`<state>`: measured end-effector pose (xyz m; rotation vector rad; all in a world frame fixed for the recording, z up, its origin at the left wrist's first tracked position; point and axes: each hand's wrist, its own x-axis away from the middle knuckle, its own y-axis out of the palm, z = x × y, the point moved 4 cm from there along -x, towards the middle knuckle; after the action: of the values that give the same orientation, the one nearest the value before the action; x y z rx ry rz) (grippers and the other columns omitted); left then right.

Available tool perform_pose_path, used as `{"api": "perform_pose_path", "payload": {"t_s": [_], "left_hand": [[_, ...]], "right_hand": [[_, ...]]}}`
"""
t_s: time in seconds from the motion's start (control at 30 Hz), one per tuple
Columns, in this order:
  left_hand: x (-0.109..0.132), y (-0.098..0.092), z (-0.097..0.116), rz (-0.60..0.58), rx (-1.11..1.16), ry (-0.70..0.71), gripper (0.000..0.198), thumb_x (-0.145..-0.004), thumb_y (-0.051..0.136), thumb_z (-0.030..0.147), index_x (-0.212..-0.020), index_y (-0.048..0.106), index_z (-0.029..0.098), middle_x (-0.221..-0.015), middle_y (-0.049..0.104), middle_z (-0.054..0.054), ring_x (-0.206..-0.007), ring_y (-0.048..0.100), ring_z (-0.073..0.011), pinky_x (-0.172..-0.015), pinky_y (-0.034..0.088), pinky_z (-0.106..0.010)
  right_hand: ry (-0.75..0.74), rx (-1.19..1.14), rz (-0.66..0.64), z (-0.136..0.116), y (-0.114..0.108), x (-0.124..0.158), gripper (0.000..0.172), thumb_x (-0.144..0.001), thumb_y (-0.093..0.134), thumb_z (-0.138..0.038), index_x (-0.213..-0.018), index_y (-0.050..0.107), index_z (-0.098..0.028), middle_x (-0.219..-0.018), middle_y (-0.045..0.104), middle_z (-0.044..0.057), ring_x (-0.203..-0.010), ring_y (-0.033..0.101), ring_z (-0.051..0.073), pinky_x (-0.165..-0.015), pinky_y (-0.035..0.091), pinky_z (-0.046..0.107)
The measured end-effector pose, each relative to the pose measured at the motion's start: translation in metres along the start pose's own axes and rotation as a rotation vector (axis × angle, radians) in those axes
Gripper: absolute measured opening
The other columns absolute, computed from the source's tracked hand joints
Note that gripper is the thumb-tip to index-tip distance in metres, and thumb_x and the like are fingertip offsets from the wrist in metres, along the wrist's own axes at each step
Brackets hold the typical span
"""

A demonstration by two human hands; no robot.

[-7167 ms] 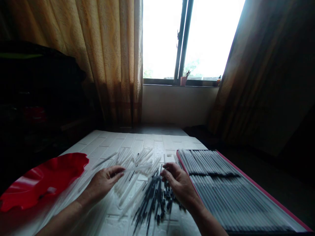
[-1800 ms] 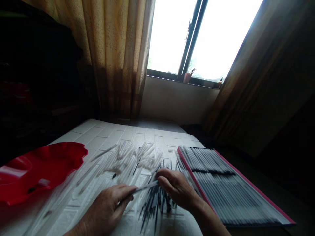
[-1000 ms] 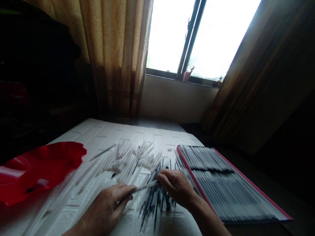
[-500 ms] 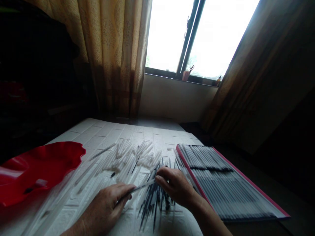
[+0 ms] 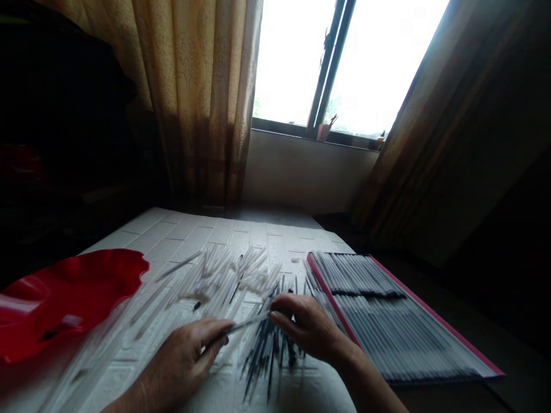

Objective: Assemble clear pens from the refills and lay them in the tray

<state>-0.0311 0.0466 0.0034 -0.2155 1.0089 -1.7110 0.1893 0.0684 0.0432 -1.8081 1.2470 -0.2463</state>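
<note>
My left hand (image 5: 185, 354) pinches one end of a thin, partly clear pen tube (image 5: 247, 323) between thumb and fingers. At the tube's other end, the fingertips of my right hand (image 5: 301, 321) are closed on it, so it slants between both hands. Beneath and beside my right hand lies a pile of dark thin refills (image 5: 262, 355). Many clear, whitish tubes (image 5: 219, 275) are spread over the white brick-patterned table (image 5: 193, 226). A small black cap (image 5: 197, 305) lies among them.
On the right, a pink-edged tray (image 5: 439, 327) holds rows of pens. At the left stands a red wavy-rimmed bowl (image 5: 86, 281). Behind the table are a window, curtains (image 5: 193, 86) and a small cup (image 5: 323, 132) on the sill.
The view has shifted slightly. Both hands keep almost the same pose with the tube between them.
</note>
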Motion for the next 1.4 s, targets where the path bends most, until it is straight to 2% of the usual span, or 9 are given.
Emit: {"api": "perform_pose_path", "payload": {"t_s": [0.27,0.47,0.63,0.8,0.9,1.07,1.13,1.27,1.4], "left_hand": [[-0.009,-0.012,0.001,0.015,0.213,-0.155,0.022,-0.081,0.062,0.033,-0.097,0.076,0.030,-0.096,0.079,-0.001,-0.090,0.071,-0.0223,-0.081,0.054,-0.029],[-0.013,-0.018,-0.012,0.064,0.747,-0.461,0.042,-0.064,0.077,0.051,-0.088,0.075,0.018,-0.061,0.067,0.000,-0.054,0.060,-0.0147,-0.043,0.042,-0.020],[-0.012,-0.013,-0.010,0.118,0.881,-0.482,0.047,-0.068,0.075,0.057,-0.092,0.075,0.017,-0.067,0.067,-0.003,-0.062,0.062,-0.0165,-0.047,0.043,-0.022],[-0.011,0.001,-0.009,0.159,0.936,-0.496,0.051,-0.068,0.069,0.067,-0.081,0.068,0.018,-0.076,0.070,-0.004,-0.072,0.067,-0.0196,-0.057,0.051,-0.026],[-0.011,0.007,-0.016,0.172,0.905,-0.517,0.052,-0.070,0.062,0.071,-0.079,0.058,0.020,-0.060,0.061,0.004,-0.049,0.061,-0.0131,-0.047,0.048,-0.022],[-0.012,0.011,-0.022,0.125,0.804,-0.471,0.052,-0.069,0.059,0.073,-0.072,0.051,0.022,-0.041,0.032,0.015,-0.027,0.024,-0.0038,-0.029,0.018,-0.013],[-0.012,0.009,-0.021,0.129,0.764,-0.441,0.049,-0.071,0.060,0.069,-0.074,0.056,0.021,-0.042,0.036,0.013,-0.030,0.029,-0.0049,-0.030,0.020,-0.014],[-0.012,-0.002,-0.015,0.164,0.527,-0.316,0.037,-0.081,0.059,0.055,-0.081,0.067,0.019,-0.065,0.061,0.004,-0.057,0.058,-0.0118,-0.050,0.044,-0.017],[-0.012,-0.005,-0.011,0.098,0.328,-0.267,0.031,-0.088,0.051,0.044,-0.092,0.070,0.021,-0.072,0.070,0.001,-0.069,0.067,-0.0169,-0.061,0.050,-0.020]], "right_hand": [[0.055,-0.163,-0.084,0.000,-0.001,0.002,0.021,-0.087,0.054,-0.029,-0.074,0.064,-0.016,-0.058,0.050,-0.005,-0.053,0.043,0.009,-0.050,0.033,0.019],[0.063,-0.260,-0.114,-0.002,0.003,0.002,0.020,-0.087,0.053,-0.028,-0.074,0.064,-0.015,-0.057,0.049,-0.005,-0.051,0.041,0.008,-0.048,0.032,0.018],[-0.020,-0.148,-0.177,-0.020,0.026,0.003,0.011,-0.081,0.061,-0.021,-0.072,0.066,-0.016,-0.057,0.050,-0.006,-0.052,0.044,0.008,-0.051,0.033,0.017],[-0.087,-0.009,-0.354,-0.038,0.038,-0.002,0.009,-0.080,0.070,-0.028,-0.081,0.074,-0.020,-0.065,0.067,-0.001,-0.058,0.059,0.011,-0.054,0.038,0.017],[-0.091,0.197,-0.328,-0.033,0.028,-0.019,0.015,-0.086,0.064,-0.032,-0.082,0.074,-0.021,-0.065,0.070,-0.001,-0.059,0.061,0.012,-0.054,0.038,0.018],[0.049,0.447,-0.108,-0.004,0.012,-0.060,0.022,-0.092,0.051,-0.023,-0.102,0.071,-0.022,-0.099,0.072,0.006,-0.086,0.066,0.018,-0.072,0.044,0.025],[0.062,0.473,-0.088,0.006,0.016,-0.072,0.024,-0.091,0.052,-0.023,-0.109,0.069,-0.024,-0.109,0.069,0.007,-0.092,0.066,0.021,-0.076,0.045,0.028],[0.075,0.516,-0.092,0.015,0.031,-0.083,0.020,-0.087,0.058,-0.023,-0.102,0.071,-0.026,-0.106,0.068,0.006,-0.095,0.065,0.023,-0.076,0.046,0.030],[0.092,0.530,-0.073,0.017,0.037,-0.084,0.014,-0.086,0.060,-0.021,-0.094,0.071,-0.023,-0.104,0.068,0.007,-0.095,0.065,0.022,-0.075,0.046,0.028]]}}
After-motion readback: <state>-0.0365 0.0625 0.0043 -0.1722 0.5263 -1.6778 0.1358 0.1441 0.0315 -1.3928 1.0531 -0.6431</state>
